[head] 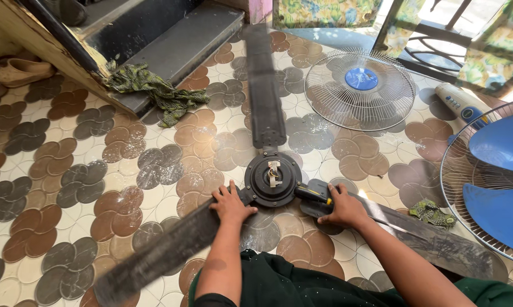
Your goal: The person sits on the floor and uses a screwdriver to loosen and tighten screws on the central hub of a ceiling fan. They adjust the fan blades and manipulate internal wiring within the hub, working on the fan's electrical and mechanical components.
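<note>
A dark, dusty ceiling fan lies on the patterned tile floor, its round black motor hub (272, 178) in the middle. One blade (263, 85) points away from me. My left hand (231, 203) presses flat on the root of the lower-left blade (154, 253), right beside the hub. My right hand (342, 207) grips a yellow-and-black screwdriver (314, 194), its tip aimed at the bracket where the right blade (432, 239) joins the hub.
A white wire fan guard (360, 90) with a blue centre lies at the back right. A pedestal fan with blue blades (498, 176) lies at the right edge. A green rag (154, 88) rests by the dark step; a smaller rag (434, 212) lies near the right blade.
</note>
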